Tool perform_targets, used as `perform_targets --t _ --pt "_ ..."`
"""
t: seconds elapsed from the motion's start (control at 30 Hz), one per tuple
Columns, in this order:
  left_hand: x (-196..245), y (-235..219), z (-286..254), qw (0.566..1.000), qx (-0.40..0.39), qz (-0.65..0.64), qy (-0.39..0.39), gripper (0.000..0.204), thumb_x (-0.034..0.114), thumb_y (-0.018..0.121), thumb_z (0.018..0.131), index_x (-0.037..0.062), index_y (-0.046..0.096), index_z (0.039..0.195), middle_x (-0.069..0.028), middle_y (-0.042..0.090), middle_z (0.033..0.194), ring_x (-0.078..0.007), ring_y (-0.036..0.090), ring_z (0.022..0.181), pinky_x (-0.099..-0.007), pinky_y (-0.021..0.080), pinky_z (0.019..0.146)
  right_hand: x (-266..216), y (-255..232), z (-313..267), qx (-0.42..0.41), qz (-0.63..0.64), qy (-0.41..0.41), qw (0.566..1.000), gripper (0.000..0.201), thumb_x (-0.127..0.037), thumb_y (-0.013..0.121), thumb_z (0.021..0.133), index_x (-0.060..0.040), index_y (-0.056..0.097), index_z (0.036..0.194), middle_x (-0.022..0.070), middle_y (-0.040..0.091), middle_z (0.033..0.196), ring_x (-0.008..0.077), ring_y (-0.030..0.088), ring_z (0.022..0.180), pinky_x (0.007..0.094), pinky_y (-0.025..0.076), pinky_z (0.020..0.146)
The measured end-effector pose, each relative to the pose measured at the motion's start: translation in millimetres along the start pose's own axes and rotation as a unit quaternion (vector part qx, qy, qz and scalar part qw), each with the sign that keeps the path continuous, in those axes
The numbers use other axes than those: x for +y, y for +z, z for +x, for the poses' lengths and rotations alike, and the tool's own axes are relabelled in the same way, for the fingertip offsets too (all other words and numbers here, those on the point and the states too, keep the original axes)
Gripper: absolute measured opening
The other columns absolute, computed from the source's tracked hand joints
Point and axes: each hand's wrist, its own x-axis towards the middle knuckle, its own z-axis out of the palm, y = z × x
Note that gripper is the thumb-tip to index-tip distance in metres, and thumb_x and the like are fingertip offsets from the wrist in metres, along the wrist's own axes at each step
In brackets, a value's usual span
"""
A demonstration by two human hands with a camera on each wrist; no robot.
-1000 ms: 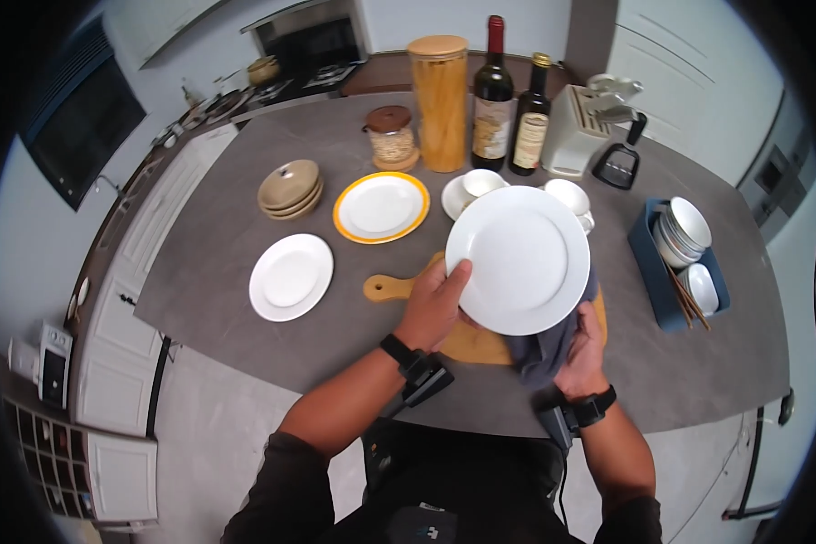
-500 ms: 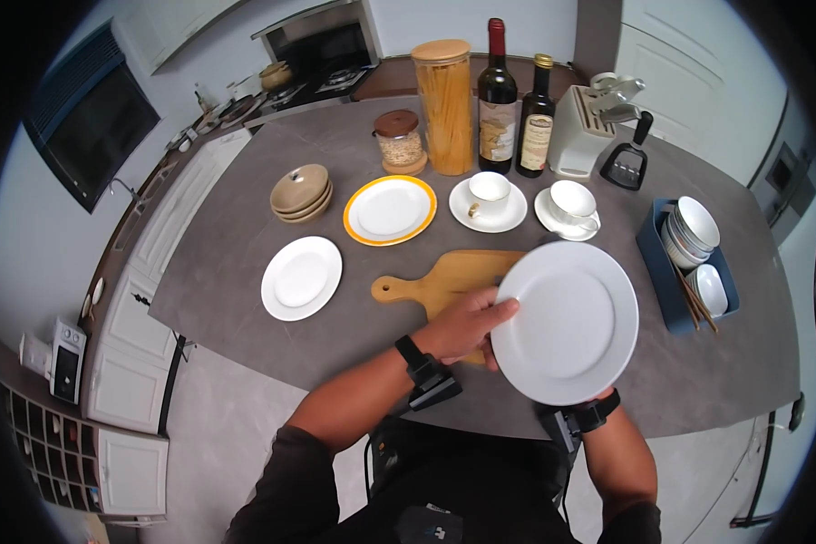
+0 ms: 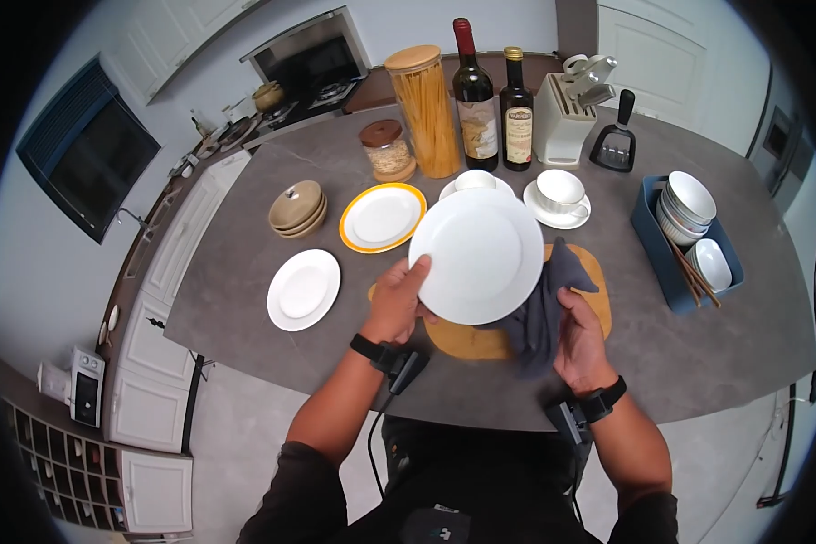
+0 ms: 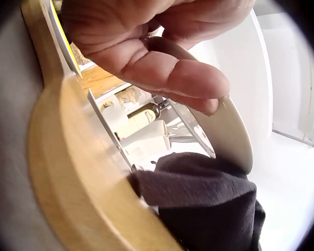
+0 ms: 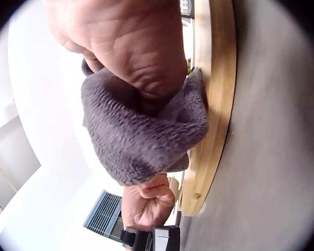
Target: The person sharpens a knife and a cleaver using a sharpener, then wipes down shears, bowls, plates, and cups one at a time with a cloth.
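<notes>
The left hand (image 3: 396, 304) grips the left edge of a white plate (image 3: 477, 257), its thumb on the upper face; in the left wrist view its fingers (image 4: 172, 73) lie under the rim. A dark grey cloth (image 3: 539, 317) hangs at the plate's right side, and the right hand (image 3: 582, 346) holds it. From the right wrist view, the cloth (image 5: 141, 130) is bunched around the right hand's fingers, which it partly hides. Beneath plate and cloth lies a wooden board (image 3: 598, 272), its handle mostly covered by the left hand.
Left of the hands lie a small white plate (image 3: 304, 290), a yellow-rimmed plate (image 3: 383, 218) and brown bowls (image 3: 296, 207). Behind stand a pasta jar (image 3: 423, 118), bottles (image 3: 477, 122) and a cup (image 3: 560, 189). A blue bin (image 3: 666, 267) with bowls is at right.
Since half a second ago, the left hand has moved the plate left and away from the body, over one cup's saucer. The right hand and cloth, then behind the plate, now show.
</notes>
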Motion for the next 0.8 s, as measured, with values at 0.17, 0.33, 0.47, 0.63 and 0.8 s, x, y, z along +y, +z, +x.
perform_targets --t 0.17,0.33,0.47,0.63,0.8 --pt "15 -43 -25 0.997 0.066 0.048 -0.011 0.038 0.036 0.061 0.108 0.0006 0.066 0.119 -0.0069 0.074 0.083 -0.0107 0.066 0.055 -0.0218 0.052 0.044 -5 7 -3 0.015 -0.046 -0.001 0.999 0.044 -0.024 0.055 0.107 0.0041 0.056 0.141 0.0148 0.070 0.125 0.0258 0.070 0.114 0.0368 0.056 0.101" --pt "37 -113 -53 0.968 0.203 0.146 -0.014 0.037 0.034 0.063 0.107 -0.0023 0.066 0.111 -0.0074 0.073 0.075 -0.0108 0.064 0.048 -0.0200 0.050 0.038 -7 8 -6 0.030 -0.120 -0.016 0.992 0.039 -0.023 0.056 0.107 0.0046 0.061 0.133 0.0133 0.070 0.125 0.0226 0.070 0.111 0.0343 0.055 0.099" --pt "43 -187 -65 0.953 0.261 0.151 -0.006 0.037 0.034 0.062 0.108 -0.0030 0.065 0.106 -0.0082 0.071 0.073 -0.0124 0.062 0.047 -0.0230 0.048 0.038 -6 8 -6 0.025 -0.110 -0.013 0.994 0.039 -0.023 0.056 0.107 0.0043 0.061 0.133 0.0127 0.070 0.124 0.0219 0.070 0.109 0.0333 0.055 0.099" --pt "41 -250 -72 0.930 0.323 0.166 -0.051 0.038 0.033 0.059 0.109 -0.0044 0.064 0.105 -0.0084 0.068 0.071 -0.0134 0.061 0.048 -0.0252 0.045 0.039 -7 6 -6 0.030 -0.128 -0.019 0.991 0.041 -0.025 0.060 0.105 0.0032 0.060 0.135 0.0136 0.070 0.126 0.0242 0.070 0.113 0.0355 0.054 0.103" --pt "37 -267 -73 0.924 0.340 0.162 -0.070 0.040 0.036 0.060 0.108 -0.0040 0.064 0.104 -0.0090 0.068 0.072 -0.0137 0.062 0.050 -0.0250 0.046 0.040 -7 6 -6 0.033 -0.121 -0.015 0.992 0.039 -0.024 0.059 0.106 0.0029 0.061 0.133 0.0124 0.070 0.123 0.0222 0.071 0.109 0.0341 0.055 0.099"
